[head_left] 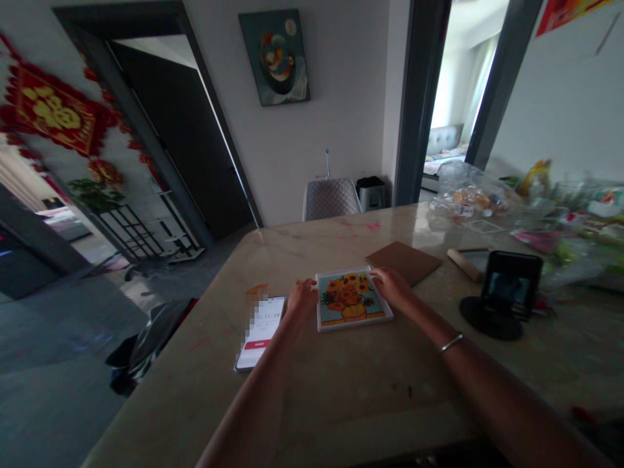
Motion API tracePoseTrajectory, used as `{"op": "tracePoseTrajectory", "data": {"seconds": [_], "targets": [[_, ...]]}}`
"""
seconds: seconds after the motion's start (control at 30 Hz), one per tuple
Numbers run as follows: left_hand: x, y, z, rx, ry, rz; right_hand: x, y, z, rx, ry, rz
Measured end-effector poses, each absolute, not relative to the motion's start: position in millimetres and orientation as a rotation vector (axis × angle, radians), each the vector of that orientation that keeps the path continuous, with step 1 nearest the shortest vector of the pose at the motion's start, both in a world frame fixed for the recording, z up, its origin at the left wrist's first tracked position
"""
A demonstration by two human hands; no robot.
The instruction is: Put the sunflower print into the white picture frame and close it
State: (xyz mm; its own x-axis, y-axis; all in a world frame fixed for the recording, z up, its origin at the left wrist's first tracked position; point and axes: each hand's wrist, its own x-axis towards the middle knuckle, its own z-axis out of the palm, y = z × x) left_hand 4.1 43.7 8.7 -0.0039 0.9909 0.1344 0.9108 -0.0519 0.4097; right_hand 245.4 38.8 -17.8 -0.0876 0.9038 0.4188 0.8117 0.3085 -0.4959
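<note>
A sunflower picture in a white frame (pixel 351 296) lies face up on the table. My left hand (pixel 302 297) is closed at its left edge, with the fingertips against the upper left part of the frame. At the upper right edge, my right hand (pixel 389 285) grips the frame, fingers along the side. A phone (pixel 260 333) showing a timer lies left of my left hand, partly covered by my forearm. Beyond my right hand is a flat brown board (pixel 403 261). The undersides of both hands are hidden.
A small black screen on a round stand (pixel 507 286) stands on the right, with a wooden-edged item (pixel 465 264) behind it. Plastic bags (pixel 472 192) and packages crowd the table's far right. A quilted chair (pixel 333 197) is at the marble-look table's (pixel 219 364) far edge.
</note>
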Motion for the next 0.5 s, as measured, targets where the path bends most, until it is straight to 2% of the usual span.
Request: {"op": "tracePoseTrajectory", "data": {"seconds": [0.5], "targets": [[7.2,36.9,17.0,2.157,1.985,0.378,238.4,31.4,-13.8,-1.609,-2.023,0.128]]}}
